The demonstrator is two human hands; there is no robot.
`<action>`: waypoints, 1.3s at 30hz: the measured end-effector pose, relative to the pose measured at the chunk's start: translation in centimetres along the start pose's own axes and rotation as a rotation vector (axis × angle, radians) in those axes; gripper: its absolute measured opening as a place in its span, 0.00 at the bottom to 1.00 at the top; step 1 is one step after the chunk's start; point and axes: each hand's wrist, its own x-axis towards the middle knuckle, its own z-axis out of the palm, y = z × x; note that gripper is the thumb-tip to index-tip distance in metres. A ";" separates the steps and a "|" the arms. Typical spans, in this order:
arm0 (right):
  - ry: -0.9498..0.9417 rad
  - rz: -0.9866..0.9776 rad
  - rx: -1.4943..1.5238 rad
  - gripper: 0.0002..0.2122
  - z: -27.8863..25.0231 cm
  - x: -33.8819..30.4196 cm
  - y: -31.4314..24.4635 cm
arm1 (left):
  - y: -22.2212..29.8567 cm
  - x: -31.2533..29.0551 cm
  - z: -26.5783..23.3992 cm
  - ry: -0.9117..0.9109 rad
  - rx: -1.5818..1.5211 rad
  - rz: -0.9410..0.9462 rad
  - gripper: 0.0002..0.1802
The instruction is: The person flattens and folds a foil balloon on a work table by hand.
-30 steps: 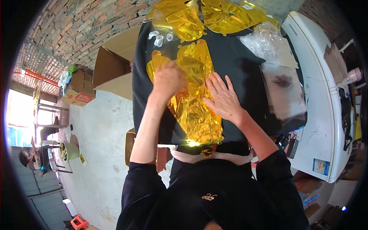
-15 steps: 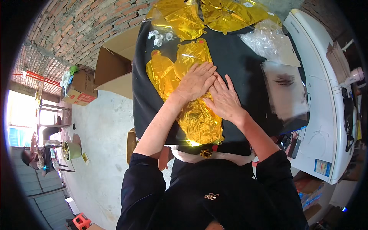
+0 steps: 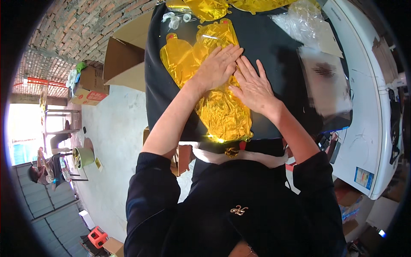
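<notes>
The left hand [image 3: 217,67] is flattened, palm down, its fingers [image 3: 233,52] straight and angled up to the right. Just beside it, the right hand [image 3: 256,88] is palm down, little finger splayed. The left forearm [image 3: 172,116] and right forearm [image 3: 295,133] slant inward from below.

Black-covered table [image 3: 267,36]: gold foil [image 3: 224,115] under left hand [image 3: 217,68]; more foil [image 3: 207,8], white rolls [image 3: 174,22] beyond; clear plastic [image 3: 302,25] past right hand [image 3: 256,88].

Foil [image 3: 224,118] partly under hands [image 3: 217,67] [image 3: 255,89], far foil [image 3: 207,8] cropped
</notes>
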 end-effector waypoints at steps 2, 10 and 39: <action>0.016 -0.001 -0.001 0.36 0.0 -0.3 0.1 | 0.1 0.1 0.1 -0.006 0.000 -0.002 0.31; 0.011 0.003 0.073 0.32 -0.1 -1.1 0.3 | 0.1 0.1 0.0 -0.003 -0.045 -0.052 0.31; 0.080 -0.060 -0.103 0.32 0.0 -4.9 -0.6 | -1.2 -0.2 0.4 0.077 -0.037 0.080 0.29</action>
